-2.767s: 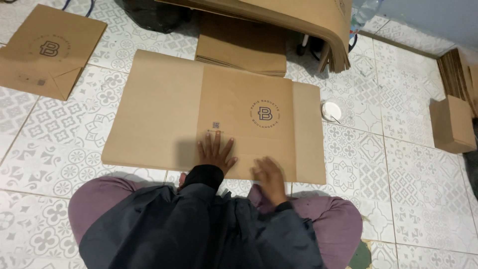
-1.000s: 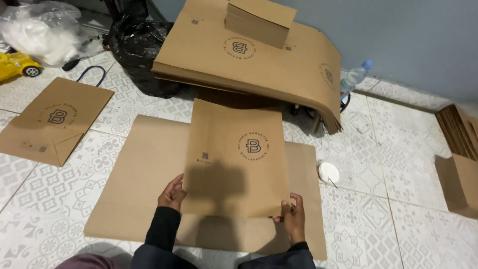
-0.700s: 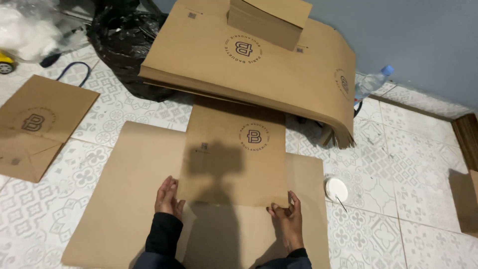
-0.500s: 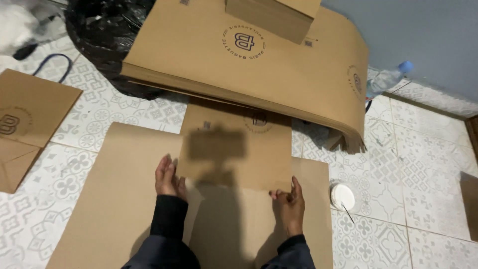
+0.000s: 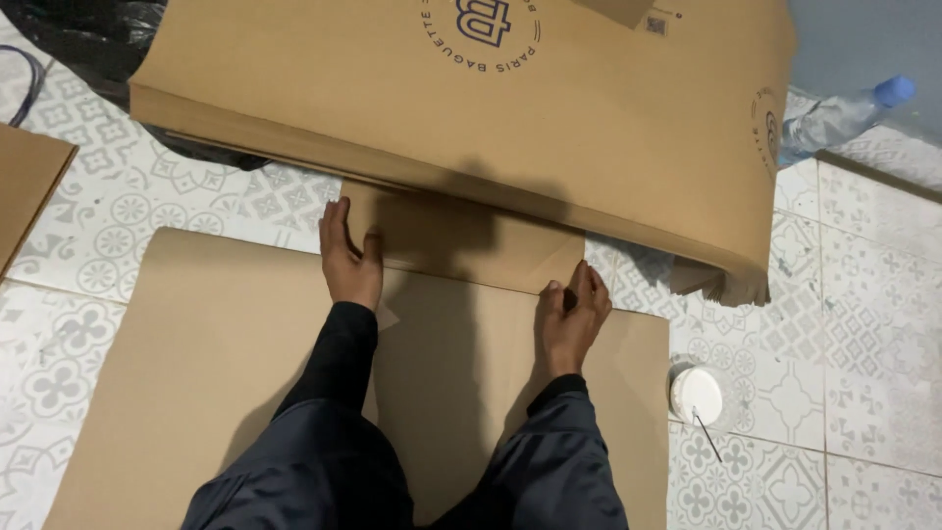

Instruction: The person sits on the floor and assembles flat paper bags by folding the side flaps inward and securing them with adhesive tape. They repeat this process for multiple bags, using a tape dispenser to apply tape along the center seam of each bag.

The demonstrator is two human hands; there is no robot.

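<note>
Two hands work at a folded brown paper bag (image 5: 461, 245) on the tiled floor (image 5: 147, 206), and we take that bag as our landmark. Nearest to us, under the bag's near edge, lies a large flat brown sheet (image 5: 196, 344) spread over the tiles. Our left hand (image 5: 348, 260) sits at the bag's left corner, fingers stretched forward and thumb lying over the bag's edge, so its grip is loose and mostly flat, pressing rather than clenching. Our right hand (image 5: 572, 314) meets the bag's right near corner with fingers bent about the edge; we cannot tell whether this grip truly pinches the paper. Right of the bag, a small white round lid (image 5: 697, 395) rests on the tiles. Beyond the bag, a thick stack of large brown sheets (image 5: 471, 118) overhangs its far end and shades it. Farther right of that stack lies a clear plastic bottle (image 5: 834, 118) with a blue cap.
</note>
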